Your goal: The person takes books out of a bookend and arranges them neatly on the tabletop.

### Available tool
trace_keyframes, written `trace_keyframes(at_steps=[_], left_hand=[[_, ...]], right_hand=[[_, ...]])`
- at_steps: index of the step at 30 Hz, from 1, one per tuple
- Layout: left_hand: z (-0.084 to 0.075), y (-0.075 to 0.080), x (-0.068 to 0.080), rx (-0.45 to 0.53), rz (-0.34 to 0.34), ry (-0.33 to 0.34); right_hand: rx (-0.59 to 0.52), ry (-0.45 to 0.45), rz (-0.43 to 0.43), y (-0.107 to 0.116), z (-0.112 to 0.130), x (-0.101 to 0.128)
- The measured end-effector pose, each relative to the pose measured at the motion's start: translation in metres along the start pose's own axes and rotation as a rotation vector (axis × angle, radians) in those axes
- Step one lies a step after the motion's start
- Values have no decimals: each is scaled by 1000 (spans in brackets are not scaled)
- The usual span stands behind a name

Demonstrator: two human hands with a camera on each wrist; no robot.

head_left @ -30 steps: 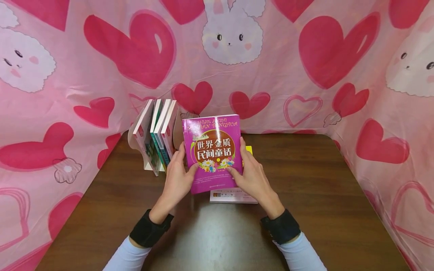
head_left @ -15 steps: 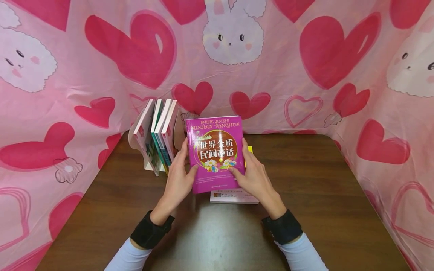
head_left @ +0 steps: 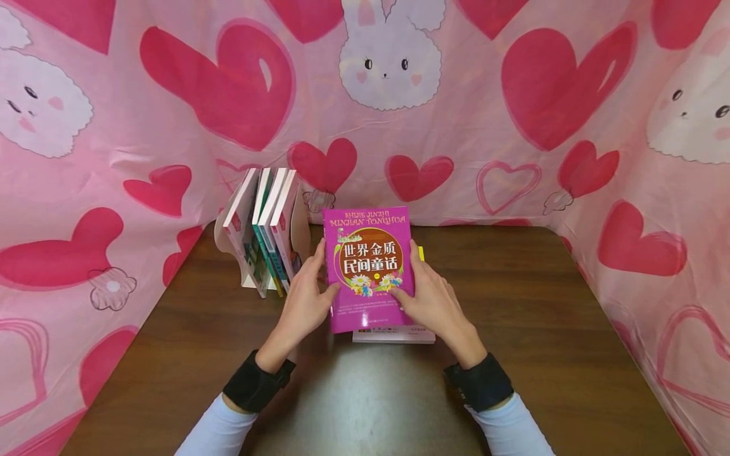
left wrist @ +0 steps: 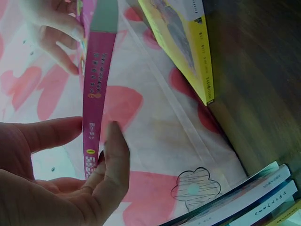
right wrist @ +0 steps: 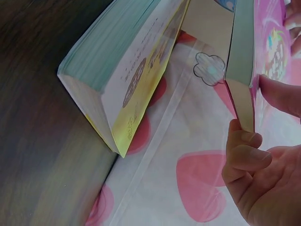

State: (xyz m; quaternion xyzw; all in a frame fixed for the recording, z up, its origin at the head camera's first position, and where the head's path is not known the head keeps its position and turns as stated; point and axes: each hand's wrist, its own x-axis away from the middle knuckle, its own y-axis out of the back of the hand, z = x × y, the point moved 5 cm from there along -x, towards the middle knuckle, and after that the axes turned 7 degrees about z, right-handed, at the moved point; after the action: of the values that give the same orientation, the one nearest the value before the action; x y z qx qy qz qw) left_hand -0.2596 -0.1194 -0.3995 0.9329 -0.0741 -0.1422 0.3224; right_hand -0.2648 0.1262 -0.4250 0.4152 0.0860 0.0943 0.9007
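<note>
A purple paperback book with white Chinese title characters and daisies faces me, held up in the head view. My left hand grips its left edge, thumb on the front cover and fingers behind. On the opposite edge my right hand pinches it the same way. The left wrist view shows the book's purple spine between thumb and fingers; the right wrist view shows its page edges. Below and behind it, a thick yellow-and-white book lies on the table, mostly covered by the purple book in the head view.
A pale bookend rack with several upright books stands at the back left of the dark wooden table. A pink cloth with hearts and rabbits hangs around the table's back and sides.
The purple book has moved slightly right and down, together with both hands, and now stands straighter with less glare on its cover. The rack and the lying book have not moved.
</note>
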Motion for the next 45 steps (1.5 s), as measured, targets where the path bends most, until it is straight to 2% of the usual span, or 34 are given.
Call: trace_keyframes(at_steps=[14,28,38,45], left_hand=[[7,-17,-14,-8,44,20],[13,-38,-18,-41,94,77],[19,-52,-22,-34,134,100],[21,-60,-23,-51,187,78]], right_hand=[[40,-39,34,4,-8,4],[105,-83,105,5,-15,3],[104,-139,136,4,-22,2],[109,-166,143,4,-28,0]])
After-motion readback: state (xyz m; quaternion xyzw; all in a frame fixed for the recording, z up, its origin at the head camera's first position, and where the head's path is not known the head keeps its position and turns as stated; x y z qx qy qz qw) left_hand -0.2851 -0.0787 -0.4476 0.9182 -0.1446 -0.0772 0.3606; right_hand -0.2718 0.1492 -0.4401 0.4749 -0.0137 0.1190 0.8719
